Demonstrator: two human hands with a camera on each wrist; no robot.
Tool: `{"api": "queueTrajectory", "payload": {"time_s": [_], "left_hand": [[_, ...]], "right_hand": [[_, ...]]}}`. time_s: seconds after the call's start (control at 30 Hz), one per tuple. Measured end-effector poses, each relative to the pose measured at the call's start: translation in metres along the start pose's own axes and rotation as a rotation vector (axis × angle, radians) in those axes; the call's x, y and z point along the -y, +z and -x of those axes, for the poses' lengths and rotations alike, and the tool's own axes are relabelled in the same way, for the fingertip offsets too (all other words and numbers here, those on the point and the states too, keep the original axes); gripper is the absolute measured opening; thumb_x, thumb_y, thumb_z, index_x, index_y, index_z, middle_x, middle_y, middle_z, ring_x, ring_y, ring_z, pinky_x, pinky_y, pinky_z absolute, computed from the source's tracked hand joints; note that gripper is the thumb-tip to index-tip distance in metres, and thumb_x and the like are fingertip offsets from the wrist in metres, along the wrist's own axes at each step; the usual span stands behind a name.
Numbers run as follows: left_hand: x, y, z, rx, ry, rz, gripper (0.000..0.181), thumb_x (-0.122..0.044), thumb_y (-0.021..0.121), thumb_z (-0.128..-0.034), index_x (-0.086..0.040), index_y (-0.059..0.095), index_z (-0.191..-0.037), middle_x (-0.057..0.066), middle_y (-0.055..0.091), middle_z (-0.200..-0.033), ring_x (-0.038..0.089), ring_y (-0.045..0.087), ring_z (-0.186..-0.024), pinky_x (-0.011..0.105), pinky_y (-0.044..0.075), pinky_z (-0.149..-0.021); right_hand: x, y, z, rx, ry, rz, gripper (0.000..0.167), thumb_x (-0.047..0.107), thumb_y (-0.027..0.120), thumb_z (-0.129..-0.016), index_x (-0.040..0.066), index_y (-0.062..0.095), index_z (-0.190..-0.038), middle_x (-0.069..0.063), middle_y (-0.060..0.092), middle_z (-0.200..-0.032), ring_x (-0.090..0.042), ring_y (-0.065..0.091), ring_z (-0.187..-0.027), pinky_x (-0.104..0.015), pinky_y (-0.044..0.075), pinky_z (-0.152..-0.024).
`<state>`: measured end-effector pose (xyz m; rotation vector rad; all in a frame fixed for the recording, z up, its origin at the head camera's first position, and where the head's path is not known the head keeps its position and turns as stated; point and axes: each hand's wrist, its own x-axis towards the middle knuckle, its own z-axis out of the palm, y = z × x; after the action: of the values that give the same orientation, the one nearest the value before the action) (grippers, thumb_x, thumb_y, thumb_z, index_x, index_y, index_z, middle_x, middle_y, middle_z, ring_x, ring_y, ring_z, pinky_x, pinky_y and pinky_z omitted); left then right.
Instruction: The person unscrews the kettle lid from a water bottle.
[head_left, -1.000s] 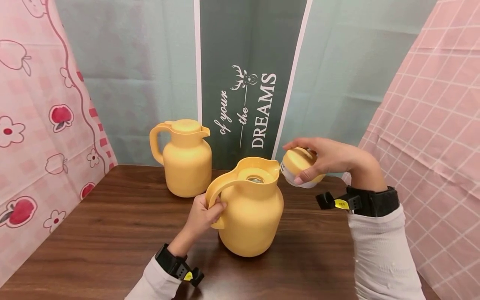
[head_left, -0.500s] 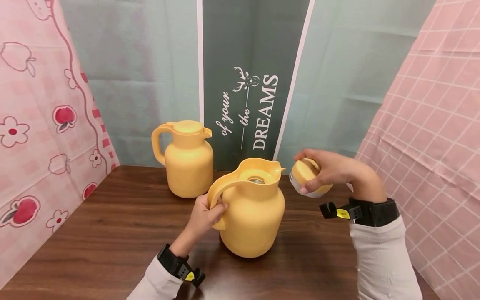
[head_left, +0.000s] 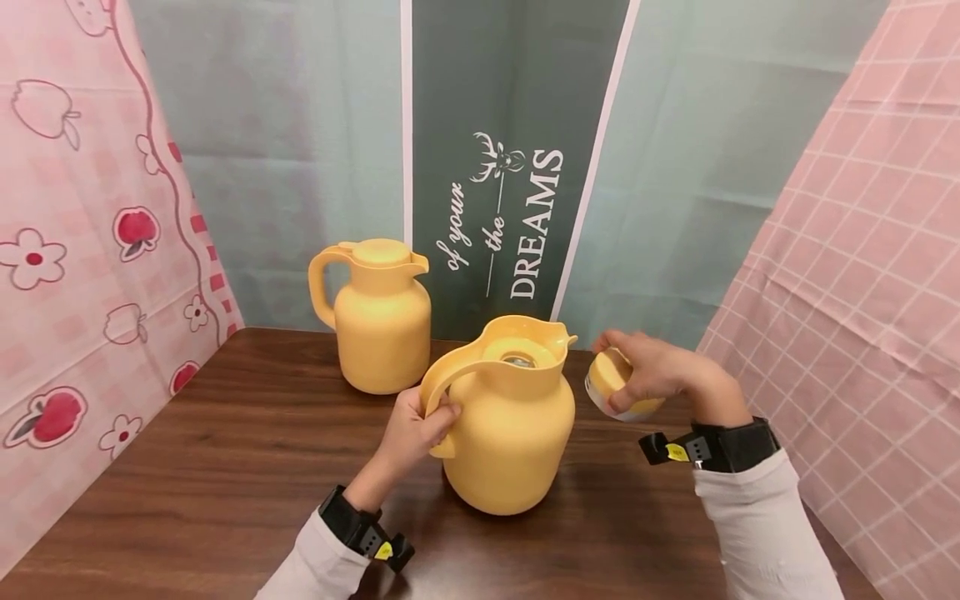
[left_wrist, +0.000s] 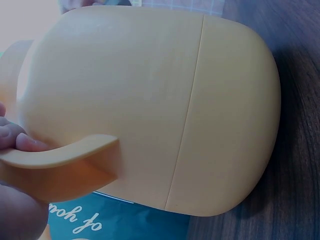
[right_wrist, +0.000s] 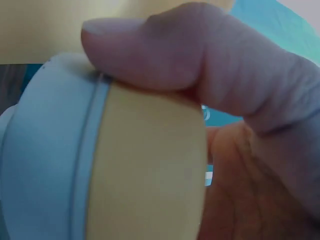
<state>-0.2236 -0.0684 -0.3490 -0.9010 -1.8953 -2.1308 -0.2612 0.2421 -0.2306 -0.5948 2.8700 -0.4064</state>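
Note:
A yellow thermos jug (head_left: 510, 442) stands on the wooden table with its top uncovered, its inner mouth showing and its spout toward the right. My left hand (head_left: 411, 429) grips the jug's handle (left_wrist: 75, 165), the thumb lying along it. To the right of the spout, my right hand (head_left: 656, 371) pinches a round lid (head_left: 611, 379), yellow above and white below, between thumb and fingers. The right wrist view shows the thumb pressed on the edge of the lid (right_wrist: 150, 160). The lid is tilted and apart from the jug; whether it touches the table I cannot tell.
A second yellow jug (head_left: 384, 333), with its lid on, stands behind and left of the first. The brown wooden table (head_left: 225, 467) reaches back to a green printed curtain (head_left: 517, 92). Pink cloths hang at the left (head_left: 67, 275) and right (head_left: 862, 275).
My right hand has carried the lid downward and slightly right, away from the jug's spout toward the table. My left hand keeps its grip on the handle. The view has shifted slightly.

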Motion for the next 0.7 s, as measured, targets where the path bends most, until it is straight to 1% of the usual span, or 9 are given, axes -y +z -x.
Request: {"api": "queueTrajectory", "payload": {"time_s": [0.1,0.2,0.37,0.57,0.7], "left_hand": [[0.000,0.001,0.000,0.004,0.000,0.001,0.026,0.010,0.049,-0.0877,0.002,0.044,-0.064,0.003,0.037,-0.048,0.010,0.037,-0.042,0.022,0.030,-0.042],[0.001,0.001,-0.001,-0.001,0.000,-0.001,0.025,0.011,0.049,-0.0875,0.003,0.044,-0.064,0.002,0.038,-0.048,0.010,0.037,-0.042,0.022,0.030,-0.042],[0.001,0.000,-0.001,-0.006,-0.003,0.002,0.025,0.011,0.049,-0.0873,0.002,0.044,-0.064,0.000,0.038,-0.049,0.010,0.037,-0.042,0.021,0.030,-0.041],[0.001,0.001,-0.001,0.003,0.013,0.009,0.025,0.011,0.049,-0.0872,0.002,0.045,-0.064,0.005,0.038,-0.048,0.010,0.038,-0.042,0.022,0.031,-0.041],[0.001,0.001,0.000,0.003,0.018,0.012,0.025,0.011,0.049,-0.0873,0.002,0.045,-0.064,0.004,0.038,-0.048,0.010,0.038,-0.042,0.022,0.031,-0.041]], "right_hand": [[-0.003,0.007,-0.002,0.016,0.044,-0.019,0.072,0.022,0.082,-0.056,0.010,0.046,-0.117,-0.013,0.045,-0.093,-0.030,0.044,-0.086,-0.035,0.042,-0.062],[-0.005,0.014,-0.004,0.046,0.064,-0.037,0.075,0.022,0.081,-0.056,0.010,0.045,-0.121,-0.015,0.042,-0.096,-0.030,0.043,-0.086,-0.035,0.042,-0.062],[-0.010,0.026,-0.006,0.096,0.059,-0.027,0.076,0.023,0.080,-0.056,0.008,0.047,-0.123,-0.012,0.043,-0.096,-0.027,0.044,-0.085,-0.035,0.043,-0.063],[-0.018,0.038,-0.008,0.092,0.049,-0.024,0.073,0.021,0.081,-0.055,0.008,0.049,-0.120,-0.011,0.044,-0.093,-0.026,0.045,-0.082,-0.035,0.043,-0.062],[-0.022,0.047,-0.009,0.102,0.032,-0.026,0.073,0.019,0.081,-0.054,0.009,0.048,-0.119,-0.009,0.046,-0.092,-0.024,0.046,-0.081,-0.036,0.042,-0.065]]}}
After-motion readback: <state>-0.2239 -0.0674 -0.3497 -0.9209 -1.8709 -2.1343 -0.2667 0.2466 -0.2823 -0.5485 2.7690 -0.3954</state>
